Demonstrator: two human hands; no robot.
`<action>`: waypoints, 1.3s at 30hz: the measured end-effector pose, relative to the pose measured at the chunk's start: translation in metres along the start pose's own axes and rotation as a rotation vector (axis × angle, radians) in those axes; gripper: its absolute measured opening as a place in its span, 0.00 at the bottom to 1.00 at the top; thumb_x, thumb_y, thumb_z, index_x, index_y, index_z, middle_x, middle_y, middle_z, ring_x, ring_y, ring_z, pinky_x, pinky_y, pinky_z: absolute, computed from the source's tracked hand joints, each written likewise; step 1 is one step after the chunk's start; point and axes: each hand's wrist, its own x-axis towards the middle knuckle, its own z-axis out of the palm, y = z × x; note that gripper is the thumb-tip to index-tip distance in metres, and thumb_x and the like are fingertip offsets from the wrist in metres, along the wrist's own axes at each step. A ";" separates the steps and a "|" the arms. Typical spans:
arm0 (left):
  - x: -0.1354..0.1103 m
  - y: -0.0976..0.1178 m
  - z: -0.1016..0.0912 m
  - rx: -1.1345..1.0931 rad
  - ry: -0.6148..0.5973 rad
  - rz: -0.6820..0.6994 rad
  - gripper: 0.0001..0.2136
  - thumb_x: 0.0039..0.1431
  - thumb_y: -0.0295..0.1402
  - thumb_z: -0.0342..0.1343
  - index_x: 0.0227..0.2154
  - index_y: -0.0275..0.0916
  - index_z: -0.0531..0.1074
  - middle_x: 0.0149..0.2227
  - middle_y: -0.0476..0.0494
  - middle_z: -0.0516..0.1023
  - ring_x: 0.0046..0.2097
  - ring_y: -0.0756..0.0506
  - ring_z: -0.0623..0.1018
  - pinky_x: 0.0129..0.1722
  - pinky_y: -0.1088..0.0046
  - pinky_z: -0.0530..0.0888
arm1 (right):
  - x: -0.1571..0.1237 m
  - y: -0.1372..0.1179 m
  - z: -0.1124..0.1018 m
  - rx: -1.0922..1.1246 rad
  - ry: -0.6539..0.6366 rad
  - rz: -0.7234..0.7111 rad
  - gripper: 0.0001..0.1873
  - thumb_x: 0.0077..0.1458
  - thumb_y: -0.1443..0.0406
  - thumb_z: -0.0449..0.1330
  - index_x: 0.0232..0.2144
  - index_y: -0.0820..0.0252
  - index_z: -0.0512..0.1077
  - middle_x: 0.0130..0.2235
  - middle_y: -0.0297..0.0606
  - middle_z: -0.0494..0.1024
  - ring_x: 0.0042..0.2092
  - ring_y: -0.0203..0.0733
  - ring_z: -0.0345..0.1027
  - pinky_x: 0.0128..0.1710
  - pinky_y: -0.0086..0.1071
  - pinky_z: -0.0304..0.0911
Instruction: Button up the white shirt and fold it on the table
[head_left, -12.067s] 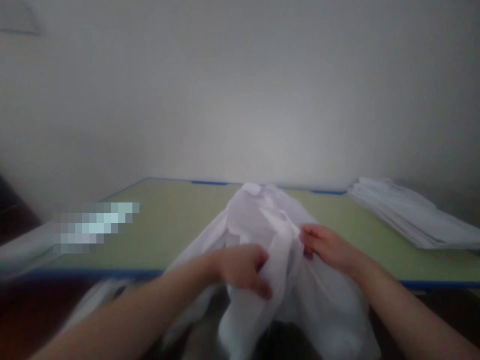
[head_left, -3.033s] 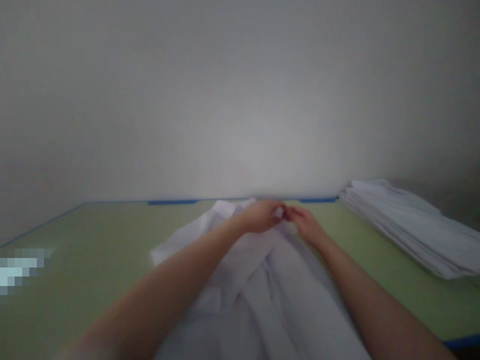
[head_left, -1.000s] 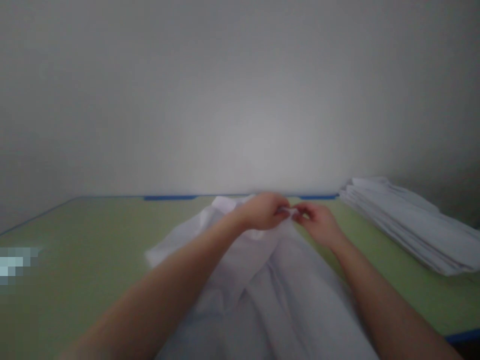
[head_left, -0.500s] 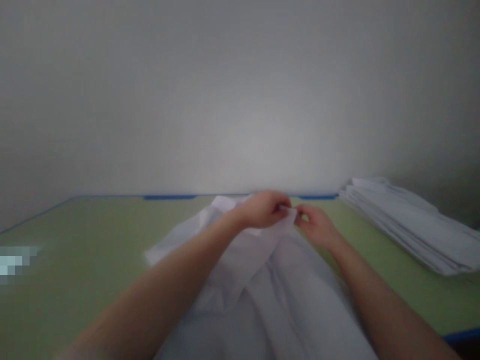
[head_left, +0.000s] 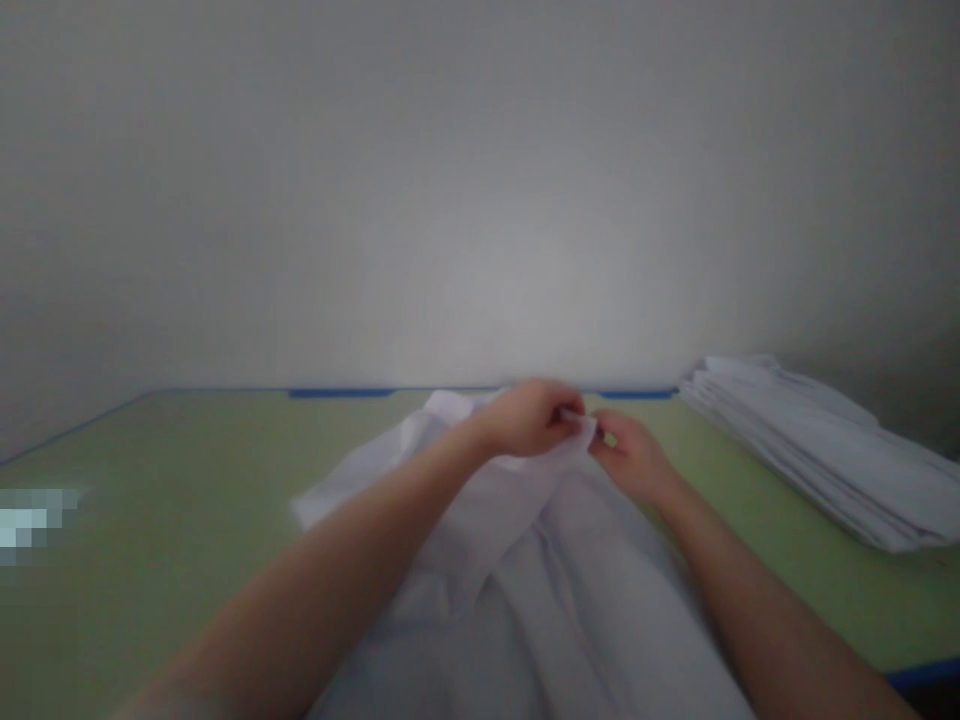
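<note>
A white garment (head_left: 517, 530), loose and creased, spreads over the middle of the green table and down to the near edge of the view. My left hand (head_left: 532, 415) crosses over its far part with bent fingers, pinching the cloth's edge near a corner. Just to the right, my right hand (head_left: 630, 450) has thumb and forefinger closed together at the tip of that same corner. A short stretch of cloth shows between the two hands. Blur hides the exact fingertip contact, and my left forearm covers part of the garment.
On the right of the green table (head_left: 187, 470) lies a stack of folded white cloth (head_left: 825, 450). Blue edging runs along the table's rim, with a pale wall (head_left: 480, 200) behind it. A blurred-out bright patch (head_left: 30, 525) is at the left edge.
Almost nothing differs. The cloth corner between my hands has shifted very slightly to the right, and both hands keep their hold.
</note>
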 end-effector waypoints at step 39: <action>0.001 -0.007 0.013 0.025 0.118 0.093 0.11 0.61 0.33 0.49 0.36 0.35 0.76 0.34 0.42 0.76 0.38 0.48 0.73 0.39 0.74 0.69 | -0.002 0.001 -0.003 -0.286 0.295 -0.192 0.06 0.56 0.65 0.54 0.31 0.58 0.71 0.32 0.39 0.73 0.39 0.43 0.64 0.42 0.38 0.59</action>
